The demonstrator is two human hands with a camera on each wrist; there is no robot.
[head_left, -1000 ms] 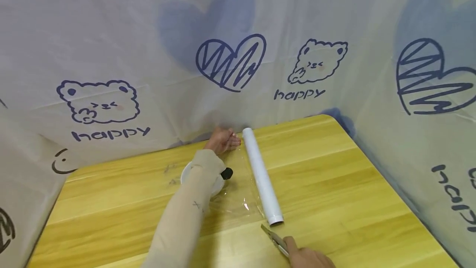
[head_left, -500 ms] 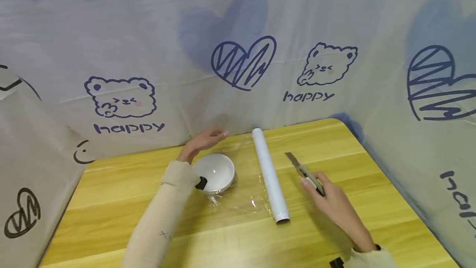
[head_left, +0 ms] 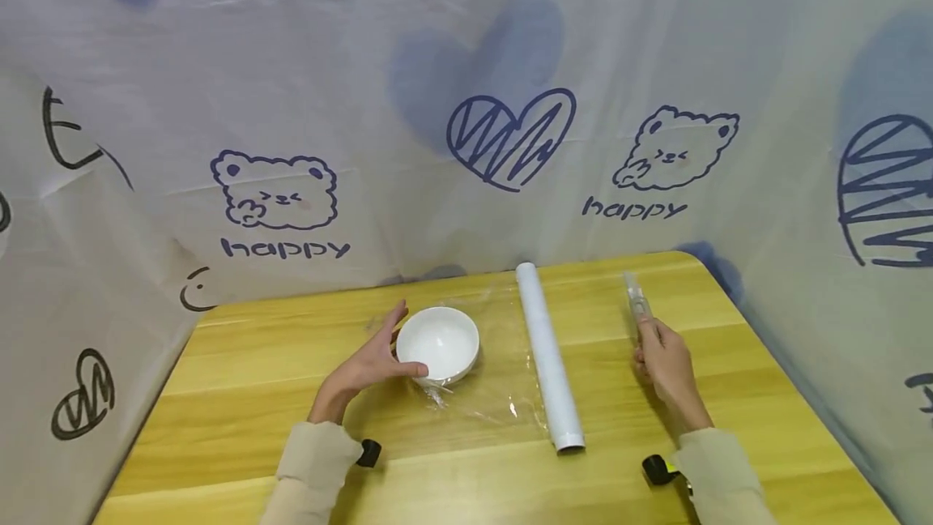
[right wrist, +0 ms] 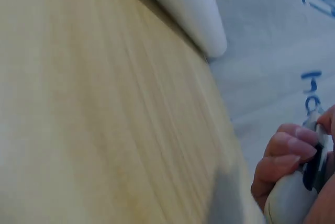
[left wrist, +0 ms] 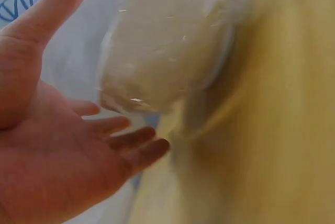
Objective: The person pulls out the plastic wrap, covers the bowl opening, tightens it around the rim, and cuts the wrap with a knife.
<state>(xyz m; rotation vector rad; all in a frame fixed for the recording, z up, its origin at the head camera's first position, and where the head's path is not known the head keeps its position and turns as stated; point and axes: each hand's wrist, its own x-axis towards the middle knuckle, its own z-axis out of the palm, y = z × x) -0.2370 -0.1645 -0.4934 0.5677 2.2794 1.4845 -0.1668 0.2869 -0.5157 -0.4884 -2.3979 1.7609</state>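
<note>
A white bowl point(head_left: 439, 343) stands on clear film point(head_left: 497, 383) that runs to a white roll point(head_left: 551, 359). My left hand point(head_left: 373, 357) is spread at the bowl's left side, thumb over the near rim; whether it touches is unclear. In the left wrist view the same hand point(left wrist: 68, 140) has its fingers extended near the film-covered bowl point(left wrist: 162, 46). Right of the roll, my right hand point(head_left: 666, 359) grips a utility knife point(head_left: 636, 298), blade pointing away. The right wrist view shows that hand's point(right wrist: 288, 161) fingers curled round the knife point(right wrist: 315, 166).
The wooden table point(head_left: 656, 460) ends at the back against a printed curtain point(head_left: 408, 185), which also hangs along the left and right sides. The white roll point(right wrist: 183, 9) lies left of my right hand in the right wrist view.
My left hand has come back from the table's far edge to the bowl's left side. The right hand has moved from the near edge to the right of the roll, still holding the knife.
</note>
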